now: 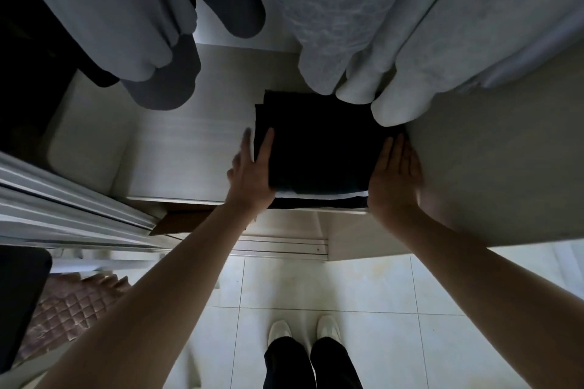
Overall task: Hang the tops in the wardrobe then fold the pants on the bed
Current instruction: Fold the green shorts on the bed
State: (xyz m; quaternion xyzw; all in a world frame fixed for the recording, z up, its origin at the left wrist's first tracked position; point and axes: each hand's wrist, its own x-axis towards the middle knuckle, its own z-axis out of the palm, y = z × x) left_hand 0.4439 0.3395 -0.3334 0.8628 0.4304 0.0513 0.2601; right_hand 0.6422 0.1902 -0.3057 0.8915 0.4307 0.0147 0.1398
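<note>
A stack of folded dark pants [319,148] lies on the pale wardrobe shelf [189,148], with a thin white layer showing at its front edge. My left hand [251,172] presses flat against the stack's left side, fingers straight. On the right side of the stack my right hand [395,174] presses flat, palm facing the pile. Several tops hang above: grey ones [132,25] at the left and light ones [363,25] at the right, their hems covering the stack's far right corner.
The wardrobe's right wall [493,167] stands just beyond my right hand. A sliding door [63,208] and its floor track [278,246] are at the left and front. A quilted bed cover [69,309] shows at the lower left. My feet stand on white floor tiles [363,287].
</note>
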